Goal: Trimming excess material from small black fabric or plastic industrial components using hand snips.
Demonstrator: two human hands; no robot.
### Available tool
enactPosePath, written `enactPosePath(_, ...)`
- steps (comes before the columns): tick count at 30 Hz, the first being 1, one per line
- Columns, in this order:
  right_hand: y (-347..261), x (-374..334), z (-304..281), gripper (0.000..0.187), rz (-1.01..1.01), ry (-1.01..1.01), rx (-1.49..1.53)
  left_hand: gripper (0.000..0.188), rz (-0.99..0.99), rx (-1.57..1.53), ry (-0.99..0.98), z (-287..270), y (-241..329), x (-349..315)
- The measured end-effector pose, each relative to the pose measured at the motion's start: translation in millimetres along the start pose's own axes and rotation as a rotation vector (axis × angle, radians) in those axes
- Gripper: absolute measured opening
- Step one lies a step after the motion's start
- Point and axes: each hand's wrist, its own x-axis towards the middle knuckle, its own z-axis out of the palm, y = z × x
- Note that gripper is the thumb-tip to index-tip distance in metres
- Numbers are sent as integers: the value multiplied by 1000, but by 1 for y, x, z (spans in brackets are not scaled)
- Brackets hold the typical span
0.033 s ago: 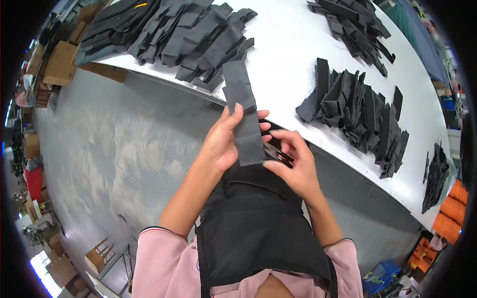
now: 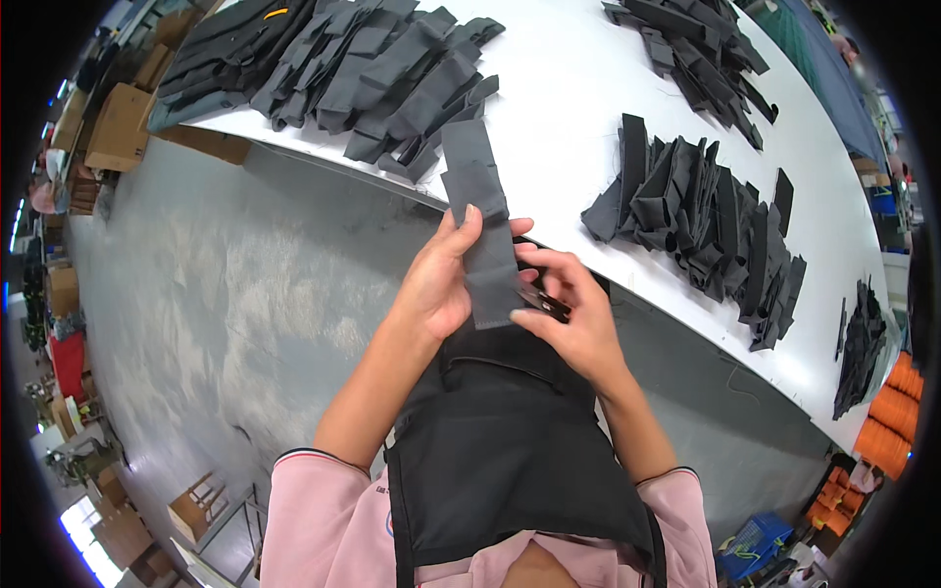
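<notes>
My left hand (image 2: 443, 279) grips a dark grey fabric strip (image 2: 480, 196), with the thumb on top and the fingers behind, their tips showing past its right edge. The strip is held lengthwise over my lap, its far end over the table edge. Curled in my right hand (image 2: 580, 318) is a pair of small black thread snips (image 2: 545, 302), the metal tip close to the strip's right edge near its lower end. My right thumb tip is at the strip's lower corner; whether it touches, I cannot tell.
The white table (image 2: 549, 118) slants across in front of me. On it lie a pile of grey strips (image 2: 382, 73) at the left, folded dark pieces (image 2: 686, 211) at the right, another heap (image 2: 696, 59) farther back and a small dark bundle (image 2: 863, 343). Cardboard boxes (image 2: 120, 125) stand at the far left.
My right hand has shifted slightly left, bringing the snips and the thumb closer to the strip. The left hand and strip have barely moved.
</notes>
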Motion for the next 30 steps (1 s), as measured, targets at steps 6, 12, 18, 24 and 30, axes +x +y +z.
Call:
enactPosePath(6, 15, -21, 3, 26, -600, -60, -568, 30, 73, 85, 64, 6, -1, -4)
enactPosePath(12, 35, -22, 10, 30, -846, -86, -874, 35, 164, 238, 37, 10, -6, 0)
enactPosePath(18, 17, -33, 1, 40, -451, -200, -557, 41, 201, 317, 35, 8, -5, -2)
enactPosePath(24, 2, -24, -15, 32, -425, 86, -656, 39, 170, 300, -23, 8, -8, -5)
enactPosePath(30, -8, -13, -26, 31, -514, -135, -893, 34, 157, 322, -49, 6, -8, -8)
